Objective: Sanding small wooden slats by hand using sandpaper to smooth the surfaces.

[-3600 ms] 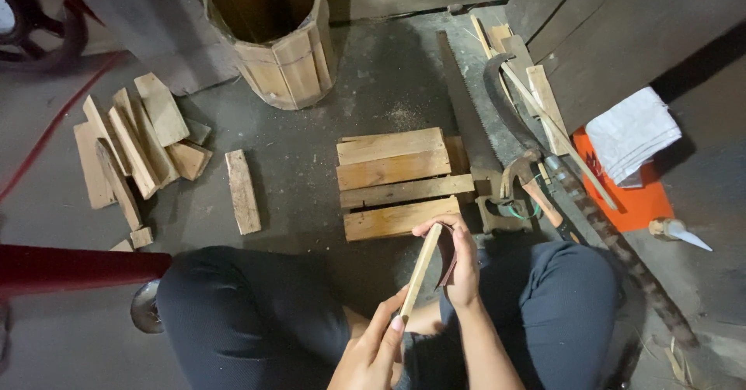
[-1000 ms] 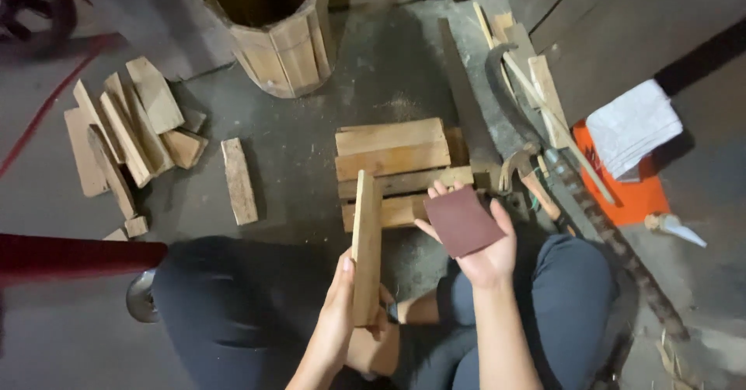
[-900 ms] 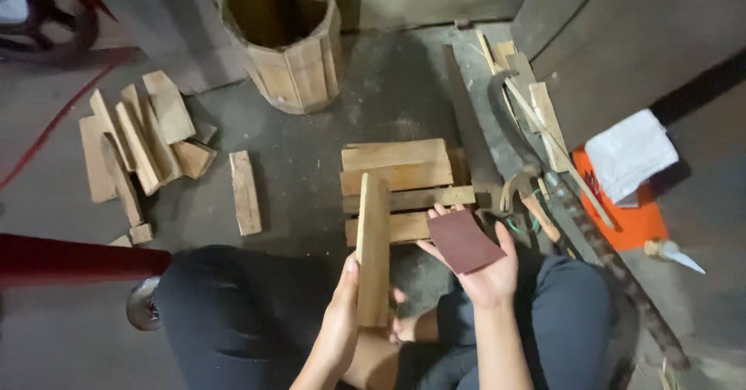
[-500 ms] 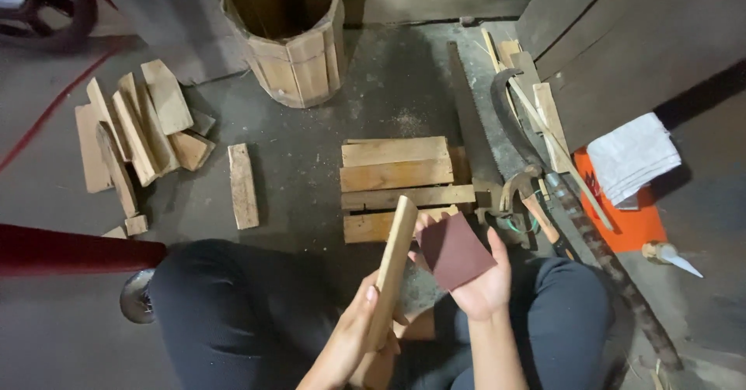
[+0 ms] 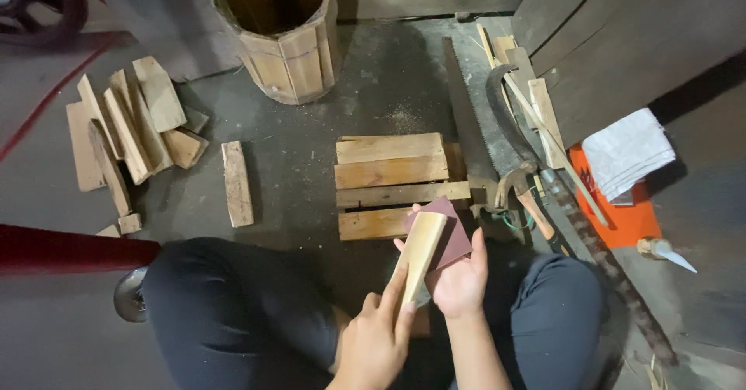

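Down over the lap we look, and the left hand has its fingers clamped round the lower end of a pale wooden slat, index finger stretched up along its face, the slat tilted up and away with its top end lying against a dark reddish sheet of sandpaper. That sheet sits on the open palm of the right hand, fingers cupped loosely under it rather than closed tight. By my reading this is a sanding step, and doing it well calls for the paper staying flat on the palm while the slat is drawn along its grain with even pressure, turning it so each edge meets the grit, and keeping the left grip low enough that knuckles stay off the abrasive. Just ahead on the concrete floor lies a neat stack of boards, touching one another side by side. Right of them a hand saw runs away from the knees, with a curved sickle blade beside it and a hammer near the stack's corner. Farther right, a folded white cloth rests on an orange sheet. At the top stands a wooden barrel, open-mouthed, and far left a loose pile of slats with one single board lying apart.
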